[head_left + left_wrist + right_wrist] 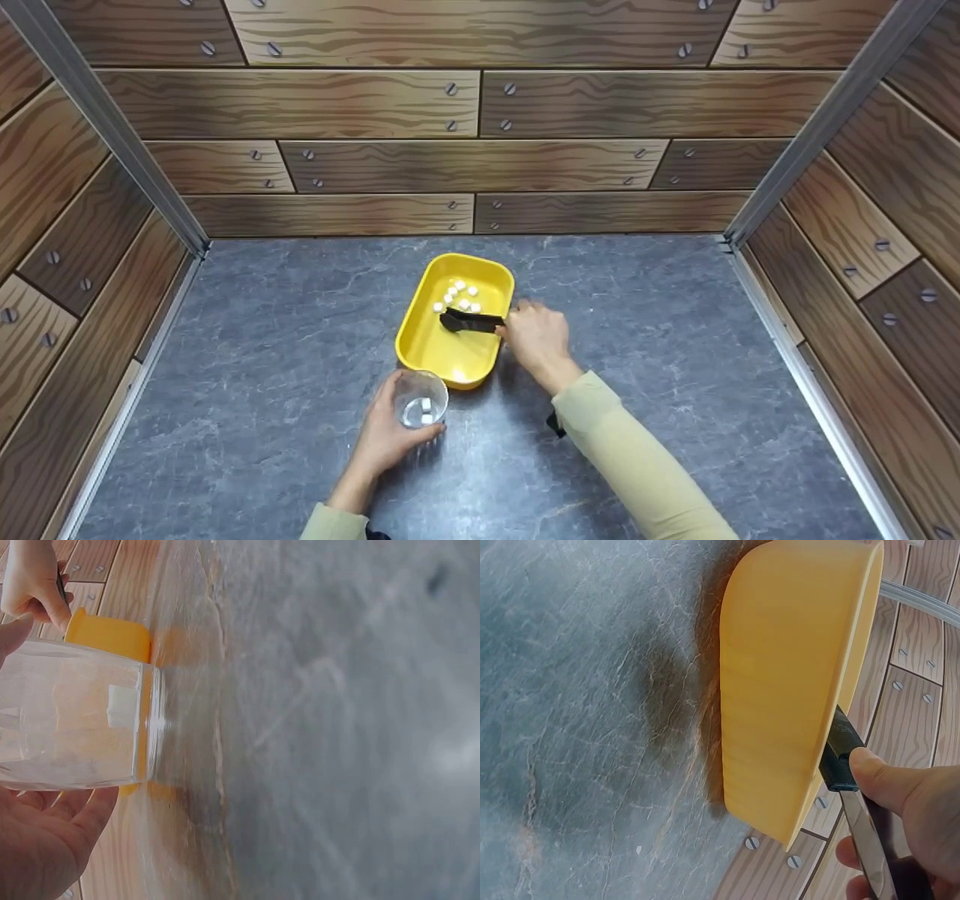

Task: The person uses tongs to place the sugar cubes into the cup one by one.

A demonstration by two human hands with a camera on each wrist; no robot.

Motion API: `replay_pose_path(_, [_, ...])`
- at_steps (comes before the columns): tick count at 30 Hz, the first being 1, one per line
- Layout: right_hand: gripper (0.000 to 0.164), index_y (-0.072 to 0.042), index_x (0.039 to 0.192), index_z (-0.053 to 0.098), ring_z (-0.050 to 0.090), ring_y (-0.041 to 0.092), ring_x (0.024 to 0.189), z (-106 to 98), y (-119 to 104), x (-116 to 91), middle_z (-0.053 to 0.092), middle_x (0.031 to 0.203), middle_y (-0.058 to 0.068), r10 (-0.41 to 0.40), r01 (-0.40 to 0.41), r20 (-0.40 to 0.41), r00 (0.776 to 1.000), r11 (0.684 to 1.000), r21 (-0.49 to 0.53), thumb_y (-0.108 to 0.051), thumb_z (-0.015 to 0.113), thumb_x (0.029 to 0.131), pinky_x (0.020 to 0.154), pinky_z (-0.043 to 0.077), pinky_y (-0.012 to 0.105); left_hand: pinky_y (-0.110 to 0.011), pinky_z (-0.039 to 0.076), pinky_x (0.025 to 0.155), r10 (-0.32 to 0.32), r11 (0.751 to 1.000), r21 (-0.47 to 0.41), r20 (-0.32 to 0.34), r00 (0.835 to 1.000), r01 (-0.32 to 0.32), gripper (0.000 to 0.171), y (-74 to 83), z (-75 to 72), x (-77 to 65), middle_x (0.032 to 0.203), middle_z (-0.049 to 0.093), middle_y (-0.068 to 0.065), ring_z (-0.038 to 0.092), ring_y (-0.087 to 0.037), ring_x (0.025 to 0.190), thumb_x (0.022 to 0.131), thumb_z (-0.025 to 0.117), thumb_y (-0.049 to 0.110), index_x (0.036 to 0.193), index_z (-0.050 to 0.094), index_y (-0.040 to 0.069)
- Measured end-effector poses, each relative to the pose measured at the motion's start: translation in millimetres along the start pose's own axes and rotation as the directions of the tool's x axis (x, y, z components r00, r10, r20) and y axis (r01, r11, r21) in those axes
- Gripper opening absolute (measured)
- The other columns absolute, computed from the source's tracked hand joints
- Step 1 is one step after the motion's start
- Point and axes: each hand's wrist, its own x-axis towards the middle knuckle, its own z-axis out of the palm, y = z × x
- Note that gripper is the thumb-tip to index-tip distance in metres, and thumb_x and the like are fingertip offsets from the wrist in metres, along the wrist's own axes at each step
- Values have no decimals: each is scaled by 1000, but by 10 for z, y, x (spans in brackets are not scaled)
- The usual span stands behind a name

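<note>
My left hand [382, 435] grips a clear cup [67, 742] round its side, thumb and fingers on opposite sides. Two small white cubes [427, 406] lie at the bottom of the cup. With my right hand [536, 337] I hold tongs [866, 829] that have black ends and a metal strip along the arm. Their black ends [469, 322] reach over the right rim into a yellow tray [427, 352]. Several white cubes [460, 286] lie in its far half, just beyond the tong ends. The cup stands right at the tray's near left corner.
The grey marbled tabletop [637, 315] spreads round the tray. Wood-patterned walls [375, 165] enclose it at the back and both sides, with metal strips [795, 157] along the corners.
</note>
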Motion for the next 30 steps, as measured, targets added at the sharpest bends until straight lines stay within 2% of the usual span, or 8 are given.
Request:
replay_pose_path(15, [37, -6, 85, 72, 62, 27, 67, 56, 25, -32, 63, 80, 6, 13, -13, -33, 999, 1000, -1, -43, 75, 84, 49, 52, 44, -51, 36, 107, 0, 1000, -11, 0, 1000, 0, 104, 7, -3, -9, 135, 52, -19, 49, -37, 123, 56, 95, 31, 140, 43, -2])
replay_pose_path(25, [39, -7, 80, 67, 61, 26, 63, 95, 72, -91, 58, 73, 4, 10, -7, -107, 994, 1000, 25, -45, 76, 82, 44, 50, 43, -50, 36, 106, -15, 1000, -6, 11, 1000, 15, 103, -3, -10, 3, 133, 53, -17, 49, -35, 123, 57, 95, 34, 139, 43, -1])
replay_pose_path(30, [40, -7, 81, 67, 61, 24, 63, 72, 76, -113, 58, 74, 4, 6, -2, -110, 994, 999, 34, -46, 74, 84, 44, 50, 41, -51, 36, 107, -17, 1000, -11, 8, 1000, 17, 103, 0, -8, 6, 133, 53, -17, 49, -35, 123, 56, 95, 34, 139, 44, 0])
